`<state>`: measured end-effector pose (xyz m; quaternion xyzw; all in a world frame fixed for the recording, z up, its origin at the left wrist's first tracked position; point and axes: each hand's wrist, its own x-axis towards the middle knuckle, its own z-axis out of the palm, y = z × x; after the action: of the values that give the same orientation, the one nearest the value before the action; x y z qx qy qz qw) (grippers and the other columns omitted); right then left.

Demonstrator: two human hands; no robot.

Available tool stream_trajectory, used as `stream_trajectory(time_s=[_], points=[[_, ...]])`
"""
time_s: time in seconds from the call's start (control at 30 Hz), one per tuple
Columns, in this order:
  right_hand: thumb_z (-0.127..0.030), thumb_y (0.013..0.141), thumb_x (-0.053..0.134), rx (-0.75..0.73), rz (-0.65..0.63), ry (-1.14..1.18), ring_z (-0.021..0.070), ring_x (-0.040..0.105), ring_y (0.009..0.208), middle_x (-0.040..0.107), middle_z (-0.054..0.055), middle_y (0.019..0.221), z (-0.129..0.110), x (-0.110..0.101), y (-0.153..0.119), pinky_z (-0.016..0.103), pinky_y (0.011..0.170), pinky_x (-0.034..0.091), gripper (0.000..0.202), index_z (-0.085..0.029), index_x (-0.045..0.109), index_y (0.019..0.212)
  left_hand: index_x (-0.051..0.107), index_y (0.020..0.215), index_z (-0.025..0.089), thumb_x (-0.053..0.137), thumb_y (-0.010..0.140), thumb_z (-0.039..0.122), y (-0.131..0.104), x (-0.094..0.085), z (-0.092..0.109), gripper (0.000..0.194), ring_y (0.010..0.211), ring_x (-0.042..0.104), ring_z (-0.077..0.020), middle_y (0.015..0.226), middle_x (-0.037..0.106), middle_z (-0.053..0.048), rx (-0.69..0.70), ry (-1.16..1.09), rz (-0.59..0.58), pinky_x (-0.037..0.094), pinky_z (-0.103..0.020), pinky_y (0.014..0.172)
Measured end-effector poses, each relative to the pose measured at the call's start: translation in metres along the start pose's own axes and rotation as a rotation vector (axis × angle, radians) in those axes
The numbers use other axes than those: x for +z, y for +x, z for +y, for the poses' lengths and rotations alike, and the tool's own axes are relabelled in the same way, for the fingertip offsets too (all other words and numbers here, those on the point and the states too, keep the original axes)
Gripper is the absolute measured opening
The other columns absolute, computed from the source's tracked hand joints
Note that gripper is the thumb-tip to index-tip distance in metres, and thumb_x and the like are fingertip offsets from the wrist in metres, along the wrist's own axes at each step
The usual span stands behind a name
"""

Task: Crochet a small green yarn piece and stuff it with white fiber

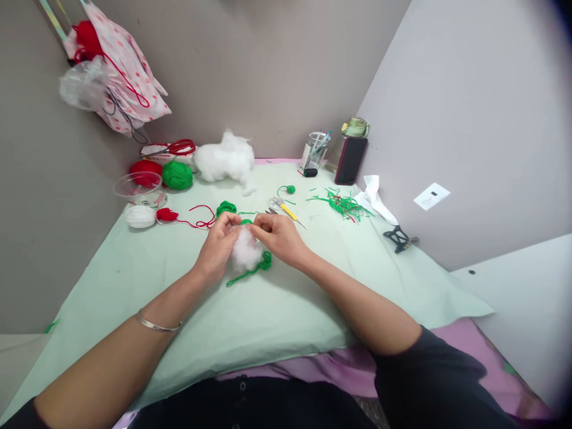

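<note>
My left hand [217,245] and my right hand [281,237] meet over the middle of the table. Between their fingertips is a small green yarn piece [246,221], mostly hidden by the fingers. White stuffing [245,251] hangs in a loose tuft just below it, against the fingers of both hands. My left fingers are closed at the piece's left edge; my right thumb and forefinger pinch at its right side. Beneath the stuffing lies a green crocheted strand [266,260] with a curled end. A green yarn bundle [226,208] sits just beyond my left hand.
Behind are a big stuffing heap [226,158], a green yarn ball [177,175], red scissors [181,147] and a plastic tub [139,186]. Farther right are a yellow-handled tool [289,211], green yarn scraps [344,205], a pen jar [315,152] and a leaning phone [351,161].
</note>
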<state>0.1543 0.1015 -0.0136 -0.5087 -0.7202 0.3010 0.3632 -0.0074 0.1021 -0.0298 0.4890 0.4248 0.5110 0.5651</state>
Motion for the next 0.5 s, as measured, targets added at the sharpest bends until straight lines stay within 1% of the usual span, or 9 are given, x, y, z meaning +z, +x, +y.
stream_trajectory(time_s=[0.1,0.17,0.23,0.3,0.37,0.43,0.5], points=[[-0.033,0.089,0.059,0.031,0.031,0.001,0.0108,0.035,0.058,0.045,-0.007,0.056,0.003,-0.004,0.003,0.028,0.061,0.026,0.027,-0.021,0.054,0.065,0.058,0.094,0.023,0.073,0.080,0.039,-0.003,0.001,0.006,0.025,0.067,0.057,-0.0143,0.086,0.059,0.000,-0.016,0.005,-0.052,0.044,-0.026,0.056],[-0.034,0.091,0.057,0.028,0.025,0.005,0.0109,0.034,0.057,0.043,-0.007,0.056,0.004,-0.007,0.004,0.028,0.061,0.026,0.029,-0.022,0.051,0.065,0.059,0.096,0.023,0.077,0.076,0.041,-0.003,0.000,0.008,0.032,0.068,0.058,-0.0151,0.086,0.060,0.000,-0.016,0.020,-0.076,0.045,-0.027,0.057],[-0.037,0.093,0.054,-0.004,-0.006,0.012,0.0113,0.035,0.059,0.041,-0.007,0.058,0.002,-0.010,0.003,0.028,0.062,0.026,0.030,-0.022,0.048,0.067,0.059,0.096,0.023,0.082,0.071,0.039,-0.001,-0.003,0.009,0.037,0.069,0.059,-0.0156,0.086,0.060,0.001,-0.005,0.041,-0.080,0.047,-0.028,0.060],[-0.036,0.096,0.052,-0.052,-0.058,0.017,0.0119,0.038,0.062,0.044,-0.006,0.062,-0.002,-0.010,0.000,0.028,0.064,0.027,0.028,-0.022,0.049,0.071,0.059,0.092,0.023,0.081,0.070,0.037,0.004,-0.007,0.006,0.034,0.068,0.057,-0.0154,0.084,0.059,0.002,0.013,0.066,-0.057,0.046,-0.028,0.061],[-0.032,0.095,0.052,-0.093,-0.116,0.019,0.0120,0.039,0.063,0.047,-0.006,0.064,-0.006,-0.008,-0.004,0.029,0.065,0.027,0.022,-0.022,0.053,0.076,0.057,0.086,0.023,0.079,0.069,0.032,0.009,-0.011,0.003,0.029,0.066,0.053,-0.0142,0.080,0.057,0.003,0.029,0.093,-0.013,0.042,-0.027,0.058],[-0.027,0.093,0.053,-0.110,-0.155,0.022,0.0116,0.038,0.061,0.046,-0.006,0.063,-0.009,-0.003,-0.008,0.029,0.065,0.026,0.017,-0.022,0.055,0.077,0.055,0.081,0.023,0.078,0.067,0.025,0.012,-0.014,-0.001,0.027,0.062,0.048,-0.0127,0.075,0.054,0.004,0.034,0.112,0.032,0.037,-0.025,0.055],[-0.026,0.092,0.054,-0.102,-0.163,0.034,0.0112,0.036,0.060,0.043,-0.007,0.060,-0.009,0.001,-0.009,0.029,0.064,0.025,0.017,-0.022,0.054,0.076,0.054,0.078,0.023,0.077,0.065,0.021,0.012,-0.014,-0.002,0.026,0.059,0.045,-0.0118,0.072,0.052,0.005,0.019,0.114,0.050,0.035,-0.025,0.052]])
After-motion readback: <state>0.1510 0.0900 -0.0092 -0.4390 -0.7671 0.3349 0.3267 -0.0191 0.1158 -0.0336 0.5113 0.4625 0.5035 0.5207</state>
